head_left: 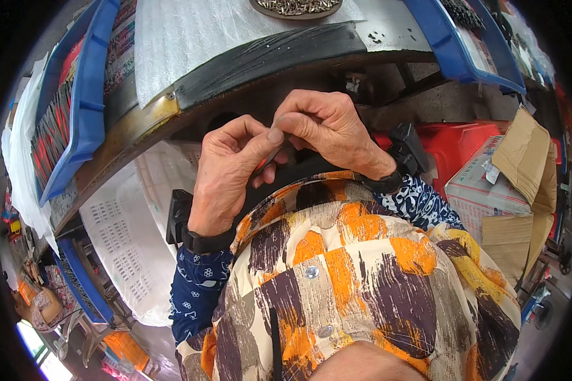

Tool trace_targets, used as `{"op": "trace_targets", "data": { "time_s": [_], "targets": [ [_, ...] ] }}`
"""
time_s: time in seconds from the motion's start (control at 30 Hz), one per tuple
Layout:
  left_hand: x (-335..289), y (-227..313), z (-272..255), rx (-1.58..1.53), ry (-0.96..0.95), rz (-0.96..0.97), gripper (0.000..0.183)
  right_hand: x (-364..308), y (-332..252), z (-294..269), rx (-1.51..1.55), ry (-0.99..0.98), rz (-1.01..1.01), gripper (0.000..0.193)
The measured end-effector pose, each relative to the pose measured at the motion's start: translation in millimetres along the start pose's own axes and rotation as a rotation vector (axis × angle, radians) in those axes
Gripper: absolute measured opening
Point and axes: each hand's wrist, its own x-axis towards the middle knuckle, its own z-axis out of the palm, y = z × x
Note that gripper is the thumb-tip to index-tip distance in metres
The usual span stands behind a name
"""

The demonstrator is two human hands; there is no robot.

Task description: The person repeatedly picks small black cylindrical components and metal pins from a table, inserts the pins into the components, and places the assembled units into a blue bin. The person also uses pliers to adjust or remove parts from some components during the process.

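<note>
My left hand and my right hand meet in front of my chest, just off the table's near edge. Both are closed in a pinch, thumb tips almost touching. Below the left thumb, between it and the curled fingers, shows a bit of a thin dark and red piece; most of it is hidden by the fingers. Whatever the right fingertips pinch is too small and covered to name. On the table ahead, a round dish holds many small metal pins or screws.
White foam sheet and a black strip cover the table edge. At left, a blue bin holds thin black and red pieces; another blue bin stands right. A white basket, red bin and open cardboard box flank me.
</note>
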Motion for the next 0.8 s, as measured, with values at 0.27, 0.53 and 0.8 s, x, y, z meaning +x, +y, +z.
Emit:
{"op": "trace_targets", "data": {
  "time_s": [0.27,0.53,0.8],
  "targets": [
    [-1,-10,5,-0.03,0.046,0.036,0.018,-5,3,-3,0.085,-0.017,0.108,0.016],
    [-2,-15,16,-0.047,0.128,0.07,0.019,-3,3,-4,-0.027,0.011,0.022,0.018],
    [-2,-9,17,-0.009,0.1,0.076,0.017,-5,1,5,-0.182,0.156,-0.12,0.018]
  ]
}}
